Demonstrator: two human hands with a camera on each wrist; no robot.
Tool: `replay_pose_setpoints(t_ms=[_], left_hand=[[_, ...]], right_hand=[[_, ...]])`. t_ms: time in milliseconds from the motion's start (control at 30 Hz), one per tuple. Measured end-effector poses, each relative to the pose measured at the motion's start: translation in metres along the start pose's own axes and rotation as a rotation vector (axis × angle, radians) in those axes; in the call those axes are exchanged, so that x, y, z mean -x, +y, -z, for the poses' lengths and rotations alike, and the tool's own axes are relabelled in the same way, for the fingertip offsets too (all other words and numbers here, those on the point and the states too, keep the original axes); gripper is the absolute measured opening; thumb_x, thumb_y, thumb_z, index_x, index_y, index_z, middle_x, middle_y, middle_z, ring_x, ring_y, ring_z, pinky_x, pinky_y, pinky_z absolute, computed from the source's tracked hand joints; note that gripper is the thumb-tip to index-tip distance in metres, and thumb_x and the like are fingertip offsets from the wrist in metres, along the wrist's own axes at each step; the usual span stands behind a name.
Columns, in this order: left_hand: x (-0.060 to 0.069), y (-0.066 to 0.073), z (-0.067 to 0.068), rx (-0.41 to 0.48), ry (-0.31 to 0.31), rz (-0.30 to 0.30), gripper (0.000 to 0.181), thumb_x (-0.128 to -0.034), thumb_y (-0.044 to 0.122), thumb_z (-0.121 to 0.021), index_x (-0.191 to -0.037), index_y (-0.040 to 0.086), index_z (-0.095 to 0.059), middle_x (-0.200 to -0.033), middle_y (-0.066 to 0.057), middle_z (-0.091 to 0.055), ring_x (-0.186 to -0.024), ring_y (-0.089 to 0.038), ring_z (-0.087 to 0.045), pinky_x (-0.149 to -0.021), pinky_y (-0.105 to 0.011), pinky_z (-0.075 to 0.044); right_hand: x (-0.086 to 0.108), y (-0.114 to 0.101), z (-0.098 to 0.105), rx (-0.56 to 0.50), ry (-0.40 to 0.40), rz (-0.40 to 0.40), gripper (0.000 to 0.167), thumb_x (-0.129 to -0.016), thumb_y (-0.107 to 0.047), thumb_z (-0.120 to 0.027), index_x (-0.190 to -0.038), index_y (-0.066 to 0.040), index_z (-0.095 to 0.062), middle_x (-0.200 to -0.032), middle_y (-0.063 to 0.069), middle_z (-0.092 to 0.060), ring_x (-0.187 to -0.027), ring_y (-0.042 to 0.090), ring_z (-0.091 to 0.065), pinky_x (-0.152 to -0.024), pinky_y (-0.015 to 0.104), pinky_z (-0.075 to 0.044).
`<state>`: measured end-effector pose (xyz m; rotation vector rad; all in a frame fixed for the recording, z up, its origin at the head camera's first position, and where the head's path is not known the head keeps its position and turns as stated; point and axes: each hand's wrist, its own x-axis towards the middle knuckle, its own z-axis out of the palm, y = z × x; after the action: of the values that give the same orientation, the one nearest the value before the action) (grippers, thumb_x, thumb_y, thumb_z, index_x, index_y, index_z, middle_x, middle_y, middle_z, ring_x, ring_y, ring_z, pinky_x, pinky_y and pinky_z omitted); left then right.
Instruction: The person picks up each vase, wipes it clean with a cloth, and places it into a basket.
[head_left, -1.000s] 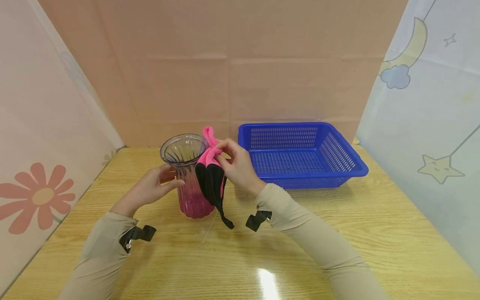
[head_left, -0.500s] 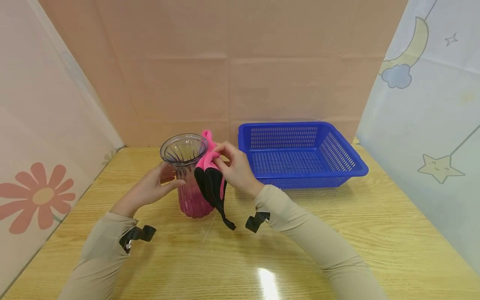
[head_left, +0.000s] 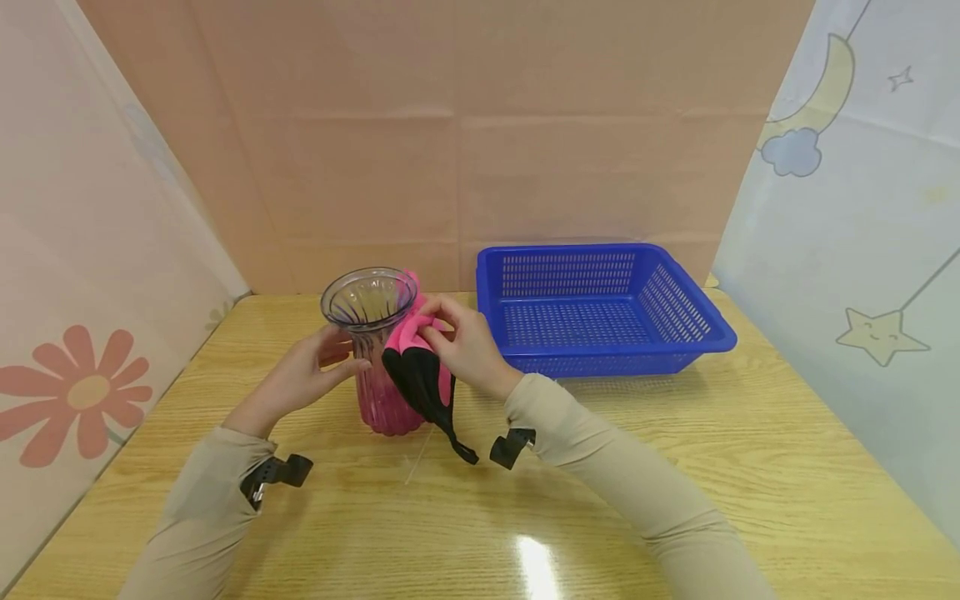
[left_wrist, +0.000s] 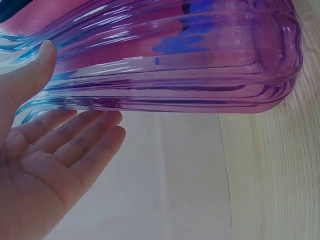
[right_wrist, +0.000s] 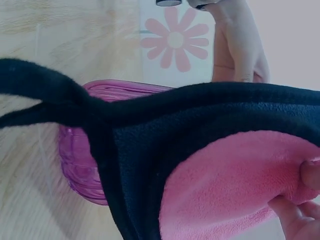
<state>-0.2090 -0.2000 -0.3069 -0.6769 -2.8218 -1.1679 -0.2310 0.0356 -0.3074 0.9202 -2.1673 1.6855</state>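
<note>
A ribbed glass vase [head_left: 381, 383], clear at the rim and pink-purple below, stands upright on the table. My left hand [head_left: 303, 375] is at its left side, thumb in front and fingers behind the neck; in the left wrist view the left hand [left_wrist: 55, 145] has nearly straight fingers touching the glass [left_wrist: 200, 75]. Thumb and fingers of my right hand [head_left: 472, 346] pinch a pink and black cloth [head_left: 420, 375], which lies against the vase's right side with its black loop hanging down. Close up in the right wrist view, the cloth [right_wrist: 225, 180] covers much of the vase [right_wrist: 82, 160].
A blue plastic basket [head_left: 600, 362] with slotted walls stands at the back right, just beyond my right hand. A thin clear strip [head_left: 418, 457] lies on the wooden table [head_left: 375, 533] in front of the vase. Patterned and plain sheets stand around the table's sides and back.
The right hand has moved slightly down with the cloth, whose top end is lower, partly behind the vase rim. The black part has spread wider. My left hand and the vase have hardly moved.
</note>
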Motion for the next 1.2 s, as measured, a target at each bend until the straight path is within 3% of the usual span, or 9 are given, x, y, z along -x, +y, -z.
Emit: replay_pose_setpoints(t_ms=[633, 900, 1200], left_hand=[[0.000, 0.001, -0.001, -0.024, -0.004, -0.019, 0.058, -0.0904, 0.017, -0.061, -0.137, -0.006, -0.036, -0.132, -0.031, -0.049, -0.116, -0.048, -0.053, -0.095, -0.054, -0.046], [0.002, 0.004, 0.000, -0.013, -0.023, 0.015, 0.064, -0.0900, 0.021, -0.062, -0.140, -0.005, -0.032, -0.134, -0.032, -0.047, -0.118, -0.049, -0.052, -0.095, -0.055, -0.046], [0.001, 0.008, -0.003, 0.005, 0.004, 0.054, 0.072, -0.0861, 0.027, -0.067, -0.142, 0.000, -0.031, -0.135, -0.030, -0.048, -0.119, -0.048, -0.051, -0.096, -0.055, -0.047]], right_hand=[[0.004, 0.006, -0.006, 0.095, -0.031, 0.014, 0.006, -0.086, 0.004, -0.060, -0.091, 0.002, -0.058, -0.096, 0.018, -0.066, -0.100, 0.027, -0.065, -0.084, 0.029, -0.057], [0.008, 0.009, -0.006, 0.139, -0.072, -0.008, 0.007, -0.086, 0.003, -0.060, -0.092, 0.001, -0.058, -0.100, 0.017, -0.067, -0.102, 0.026, -0.064, -0.088, 0.032, -0.056], [0.012, 0.016, -0.004, 0.127, -0.103, -0.021, 0.006, -0.086, 0.004, -0.060, -0.089, 0.001, -0.057, -0.099, 0.018, -0.066, -0.105, 0.028, -0.063, -0.087, 0.033, -0.056]])
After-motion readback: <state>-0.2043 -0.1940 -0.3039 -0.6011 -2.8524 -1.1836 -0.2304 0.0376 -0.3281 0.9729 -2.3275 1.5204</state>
